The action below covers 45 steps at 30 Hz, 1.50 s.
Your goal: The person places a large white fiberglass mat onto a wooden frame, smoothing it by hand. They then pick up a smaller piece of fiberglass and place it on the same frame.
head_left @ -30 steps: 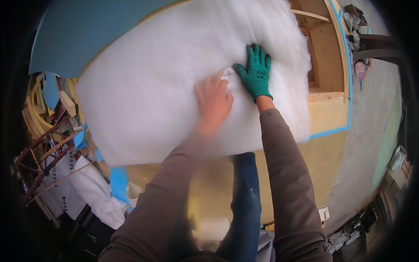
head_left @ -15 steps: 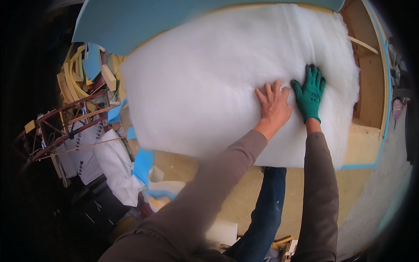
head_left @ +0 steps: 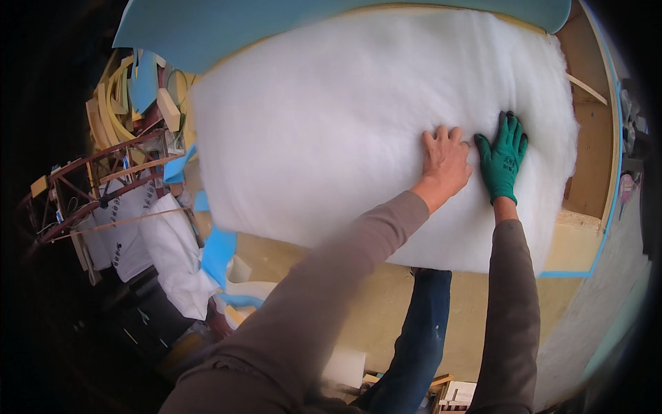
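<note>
A large sheet of white fluffy batting [head_left: 310, 145] covers most of a padded piece with a wooden frame [head_left: 592, 155]. My bare left hand [head_left: 447, 164] presses on the batting right of its middle, fingers spread and slightly bent. Close beside it on the right, my right hand [head_left: 503, 160], in a green work glove, lies on the batting with its fingers apart. Neither hand grips anything. Blue foam sheeting [head_left: 331, 24] runs along the far edge of the batting. At the right, the frame's open wooden compartment shows past the batting's edge.
Foam and wood offcuts [head_left: 124, 103] are heaped at the far left, by a dark red metal rack [head_left: 89, 172]. White sacks [head_left: 172, 255] and blue foam strips [head_left: 219, 254] lie nearer. Wood pieces [head_left: 455, 395] sit low on the floor by my leg [head_left: 420, 338].
Both hands have shifted slightly to the right relative to the frame's view, still pressed on the batting. The view itself has moved a little.
</note>
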### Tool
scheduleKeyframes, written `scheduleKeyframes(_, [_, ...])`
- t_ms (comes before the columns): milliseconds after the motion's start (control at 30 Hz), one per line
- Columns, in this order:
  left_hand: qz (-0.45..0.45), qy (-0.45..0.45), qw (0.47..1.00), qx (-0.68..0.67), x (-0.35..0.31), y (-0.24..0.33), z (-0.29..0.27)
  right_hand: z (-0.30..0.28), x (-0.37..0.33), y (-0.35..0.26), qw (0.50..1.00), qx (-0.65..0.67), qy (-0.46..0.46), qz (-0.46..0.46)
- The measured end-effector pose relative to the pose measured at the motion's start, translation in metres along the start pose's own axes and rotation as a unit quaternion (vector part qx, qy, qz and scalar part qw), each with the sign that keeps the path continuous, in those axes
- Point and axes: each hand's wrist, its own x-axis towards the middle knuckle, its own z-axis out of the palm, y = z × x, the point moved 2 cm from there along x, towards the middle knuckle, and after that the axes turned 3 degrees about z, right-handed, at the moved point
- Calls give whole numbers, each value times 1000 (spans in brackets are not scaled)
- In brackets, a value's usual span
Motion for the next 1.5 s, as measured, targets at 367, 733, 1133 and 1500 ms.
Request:
scheduleKeyframes(367, [121,213,954,-172,-49,-52,-14,5,1,11,996,-79,-36,-3])
scheduleKeyframes(733, [-33,113,993,-19,-137,-267,-28,-47,25,-206,990,26,112,-81])
scheduleKeyframes(1133, [26,115,989,-89,-166,-318,-25,84,1,-250,995,10,8,-94])
scheduleKeyframes(1500, [65,56,995,-42,-157,-248,-42,80,1,-261,997,-14,-29,-76])
